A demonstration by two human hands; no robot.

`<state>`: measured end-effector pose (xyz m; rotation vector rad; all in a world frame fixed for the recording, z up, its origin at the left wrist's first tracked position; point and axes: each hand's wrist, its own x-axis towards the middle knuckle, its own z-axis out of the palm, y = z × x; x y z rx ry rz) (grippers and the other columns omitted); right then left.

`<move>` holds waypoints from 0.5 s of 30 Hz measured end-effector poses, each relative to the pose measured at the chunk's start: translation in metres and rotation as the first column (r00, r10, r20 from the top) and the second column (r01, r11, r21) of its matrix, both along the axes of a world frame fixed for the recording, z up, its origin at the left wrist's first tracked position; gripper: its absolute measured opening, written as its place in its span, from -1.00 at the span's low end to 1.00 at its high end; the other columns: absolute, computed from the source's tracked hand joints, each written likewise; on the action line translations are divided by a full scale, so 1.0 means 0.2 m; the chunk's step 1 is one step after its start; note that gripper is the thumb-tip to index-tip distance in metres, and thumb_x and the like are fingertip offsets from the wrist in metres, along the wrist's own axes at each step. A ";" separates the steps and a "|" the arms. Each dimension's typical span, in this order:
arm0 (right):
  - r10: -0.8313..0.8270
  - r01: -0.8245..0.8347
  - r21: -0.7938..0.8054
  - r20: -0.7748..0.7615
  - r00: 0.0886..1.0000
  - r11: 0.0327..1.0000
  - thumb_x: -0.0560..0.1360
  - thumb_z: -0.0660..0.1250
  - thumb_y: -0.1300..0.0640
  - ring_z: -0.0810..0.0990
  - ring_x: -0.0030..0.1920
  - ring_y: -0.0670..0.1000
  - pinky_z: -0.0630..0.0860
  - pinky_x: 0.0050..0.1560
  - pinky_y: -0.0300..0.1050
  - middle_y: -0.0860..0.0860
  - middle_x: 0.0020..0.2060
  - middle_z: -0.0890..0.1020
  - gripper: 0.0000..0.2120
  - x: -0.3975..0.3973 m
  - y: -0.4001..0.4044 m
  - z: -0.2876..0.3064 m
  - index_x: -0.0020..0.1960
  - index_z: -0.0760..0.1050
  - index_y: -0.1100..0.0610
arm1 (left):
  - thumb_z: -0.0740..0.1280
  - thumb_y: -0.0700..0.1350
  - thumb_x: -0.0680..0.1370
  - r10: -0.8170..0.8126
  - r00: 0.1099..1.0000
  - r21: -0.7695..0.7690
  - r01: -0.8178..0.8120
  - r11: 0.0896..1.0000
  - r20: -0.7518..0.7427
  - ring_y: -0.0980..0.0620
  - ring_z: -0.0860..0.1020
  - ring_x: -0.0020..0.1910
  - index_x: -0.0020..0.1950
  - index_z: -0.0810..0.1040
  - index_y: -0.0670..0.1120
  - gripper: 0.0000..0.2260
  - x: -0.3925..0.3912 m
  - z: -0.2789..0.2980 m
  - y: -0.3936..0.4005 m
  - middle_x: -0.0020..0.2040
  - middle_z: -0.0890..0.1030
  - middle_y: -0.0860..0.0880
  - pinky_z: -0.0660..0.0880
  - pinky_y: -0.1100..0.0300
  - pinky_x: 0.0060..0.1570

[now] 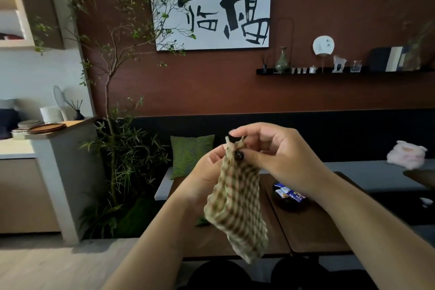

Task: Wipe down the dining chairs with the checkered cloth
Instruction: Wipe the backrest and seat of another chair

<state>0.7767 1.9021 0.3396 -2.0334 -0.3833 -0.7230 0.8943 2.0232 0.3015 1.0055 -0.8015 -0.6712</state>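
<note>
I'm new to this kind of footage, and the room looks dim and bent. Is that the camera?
Head view: dim, warm light with dark lower corners; wide-angle bending curves the wall shelf and the cabinet at left; the checkered cloth, pinched at its top by the left hand and right hand, looks slightly soft.

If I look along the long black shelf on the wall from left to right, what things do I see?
Reed diffuser → green vase → small white cups → little teapot → round white fan → white horse figurine → clear glass → dark boxes.
</note>
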 end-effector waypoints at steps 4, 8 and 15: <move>0.111 -0.113 -0.004 -0.152 0.982 0.994 0.44 0.42 0.09 0.65 -0.03 -0.10 0.57 0.02 -0.19 -0.11 -0.10 0.69 -0.78 -0.02 0.00 -0.01 0.08 0.64 0.03 | 0.54 -0.22 0.29 0.060 0.998 0.122 -0.061 0.991 0.010 0.09 0.57 -0.35 -0.10 0.56 -0.26 -0.73 0.02 -0.02 0.02 -0.31 0.60 -0.03 0.52 0.27 -0.31; -0.004 0.004 0.045 0.004 1.000 0.999 0.40 0.49 0.23 0.64 -0.13 0.01 0.60 -0.11 -0.07 -0.02 -0.18 0.65 -0.92 -0.01 -0.02 -0.04 -0.12 0.63 0.11 | 0.10 -0.14 0.64 0.115 0.986 0.135 -0.099 0.986 -0.124 0.02 0.62 -0.22 0.02 0.49 -0.22 -0.78 0.05 -0.14 0.06 -0.15 0.63 -0.10 0.57 0.15 -0.13; -0.320 0.309 0.135 0.073 0.944 0.942 0.42 0.44 0.18 0.57 -0.37 -0.07 0.54 -0.29 -0.11 -0.01 -0.38 0.63 -0.89 0.06 -0.08 -0.06 -0.23 0.52 0.09 | 0.32 0.32 0.39 -0.094 0.967 -0.044 0.086 0.995 -0.238 -0.02 0.59 0.23 0.29 0.58 -0.16 -0.33 -0.10 -0.26 0.14 0.30 0.55 -0.21 0.56 0.04 0.10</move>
